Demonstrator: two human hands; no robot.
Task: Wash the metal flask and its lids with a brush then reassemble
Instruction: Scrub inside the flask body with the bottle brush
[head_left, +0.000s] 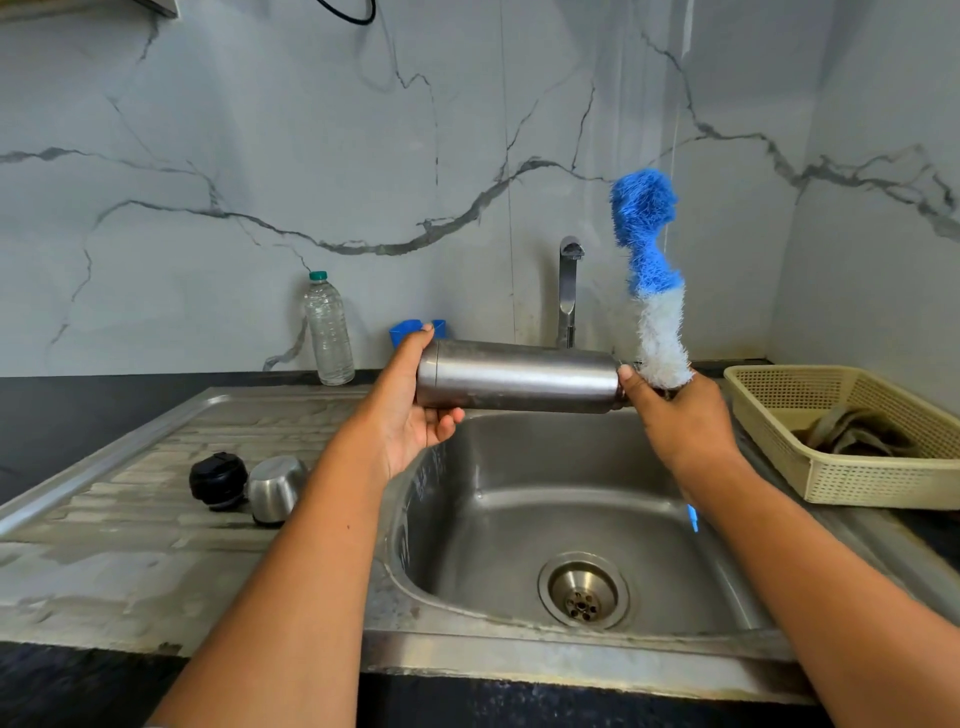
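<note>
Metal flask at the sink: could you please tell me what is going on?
A person holds the metal flask sideways over the sink, left hand at its base, right hand at its mouth. The right hand grips a blue-and-white bottle brush, pointing up, outside the flask. The black lid and steel cap sit on the drainboard.

**Single head-worn wide-angle view, facing forward and down.**
The viewpoint stands close over the near rim of the sink (519, 660), and both forearms enter from the bottom edge. The left hand (410, 410) gripping the flask (519, 374) and the right hand (680, 421) gripping the brush (647, 234) sit near frame centre. The marble wall (311, 130) fills the upper half.
</note>
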